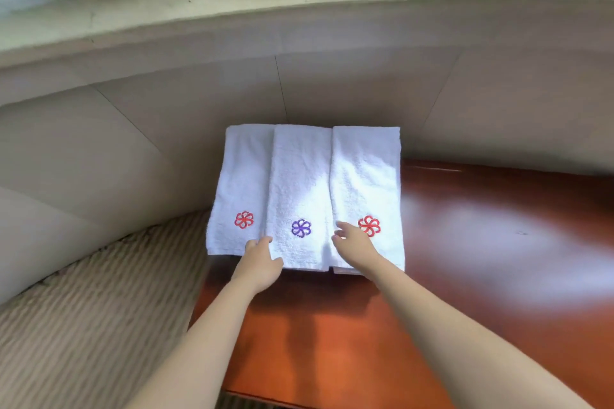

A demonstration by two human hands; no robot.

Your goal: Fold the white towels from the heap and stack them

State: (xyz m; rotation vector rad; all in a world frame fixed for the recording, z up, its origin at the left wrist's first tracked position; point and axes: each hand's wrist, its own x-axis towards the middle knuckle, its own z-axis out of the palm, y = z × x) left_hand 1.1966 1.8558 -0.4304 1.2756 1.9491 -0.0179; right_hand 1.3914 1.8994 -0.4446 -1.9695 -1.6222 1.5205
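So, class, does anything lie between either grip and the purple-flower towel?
Nothing visible does. The left grip touches the purple-flower towel at its near left edge; the right grip rests at its right edge.

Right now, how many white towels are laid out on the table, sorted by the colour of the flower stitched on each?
Red-flower towels: 2
Purple-flower towel: 1
Total: 3 towels
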